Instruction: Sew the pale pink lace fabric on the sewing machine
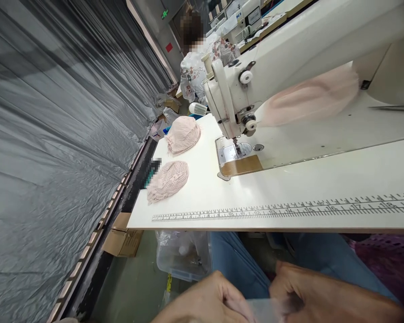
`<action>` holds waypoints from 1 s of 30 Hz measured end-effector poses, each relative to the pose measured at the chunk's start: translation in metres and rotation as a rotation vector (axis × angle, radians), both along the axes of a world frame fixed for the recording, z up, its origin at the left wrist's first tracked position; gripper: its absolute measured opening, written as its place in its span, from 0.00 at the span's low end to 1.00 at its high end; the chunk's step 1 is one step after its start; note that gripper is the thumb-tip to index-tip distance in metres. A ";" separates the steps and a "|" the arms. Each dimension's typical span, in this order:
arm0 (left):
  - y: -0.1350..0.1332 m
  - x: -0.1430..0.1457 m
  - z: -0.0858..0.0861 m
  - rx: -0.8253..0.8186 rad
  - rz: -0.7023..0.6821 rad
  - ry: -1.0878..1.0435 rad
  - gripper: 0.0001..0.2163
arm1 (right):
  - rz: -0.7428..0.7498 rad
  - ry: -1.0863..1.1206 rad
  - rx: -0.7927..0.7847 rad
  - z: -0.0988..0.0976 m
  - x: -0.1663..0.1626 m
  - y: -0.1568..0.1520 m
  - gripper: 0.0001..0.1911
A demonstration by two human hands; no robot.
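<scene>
Both hands are low in the view, in front of the table edge and over the lap. My left hand (212,298) has its fingers curled in. Facing it, my right hand (309,287) is closed too. A translucent whitish piece (264,309) stretches between the two hands, gripped from either side; its lower part is cut off by the frame. On the white table (202,188) beyond lie two pale pink lace cups, one nearer (170,181) and one farther (183,134). A sewing machine (222,103) stands to their right, its needle over the metal plate.
A printed ruler (242,214) runs along the table's front edge. Another pale pink rounded piece (313,96) shows beneath the machine arm. Below stand a clear plastic bin (183,258) and a cardboard box (123,237). A grey curtain (70,112) hangs left; a person (197,67) sits ahead.
</scene>
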State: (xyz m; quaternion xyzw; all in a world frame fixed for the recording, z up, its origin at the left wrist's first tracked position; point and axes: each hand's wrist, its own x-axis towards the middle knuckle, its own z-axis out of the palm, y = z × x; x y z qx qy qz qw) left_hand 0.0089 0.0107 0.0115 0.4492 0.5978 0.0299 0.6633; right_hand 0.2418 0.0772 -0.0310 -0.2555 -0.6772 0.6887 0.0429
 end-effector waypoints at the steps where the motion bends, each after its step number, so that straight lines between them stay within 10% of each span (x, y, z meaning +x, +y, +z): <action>1: -0.001 -0.003 0.000 0.000 -0.004 0.015 0.24 | 0.003 0.006 -0.027 -0.002 0.004 0.002 0.05; 17: -0.002 -0.031 -0.010 0.011 0.029 0.006 0.32 | -0.173 0.179 -0.265 -0.024 0.016 -0.010 0.16; 30: -0.005 -0.033 -0.013 0.035 0.033 0.018 0.35 | -0.259 0.121 -0.063 -0.026 0.008 -0.018 0.13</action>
